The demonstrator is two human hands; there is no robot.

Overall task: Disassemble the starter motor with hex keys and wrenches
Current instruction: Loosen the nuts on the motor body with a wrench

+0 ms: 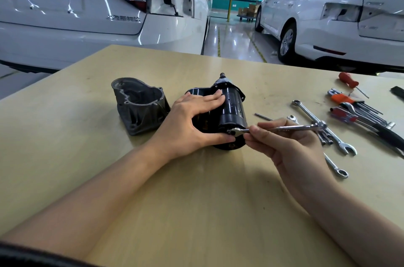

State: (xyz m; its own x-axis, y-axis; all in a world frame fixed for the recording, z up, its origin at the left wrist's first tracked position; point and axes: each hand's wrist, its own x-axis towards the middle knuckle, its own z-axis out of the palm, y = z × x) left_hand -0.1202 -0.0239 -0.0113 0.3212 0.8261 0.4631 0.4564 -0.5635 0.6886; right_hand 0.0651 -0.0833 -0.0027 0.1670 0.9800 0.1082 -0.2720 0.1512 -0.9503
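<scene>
Both bare forearms reach forward over the tabletop (pixel 196 201); the left hand (pixel 192 122) clasps the starter motor (pixel 231 111), fingers (pixel 213 98) spread on top, thumb beneath. The right hand (pixel 286 144) pinches a wrench (pixel 282 128) between curled fingers and thumb; its palm faces left.
</scene>
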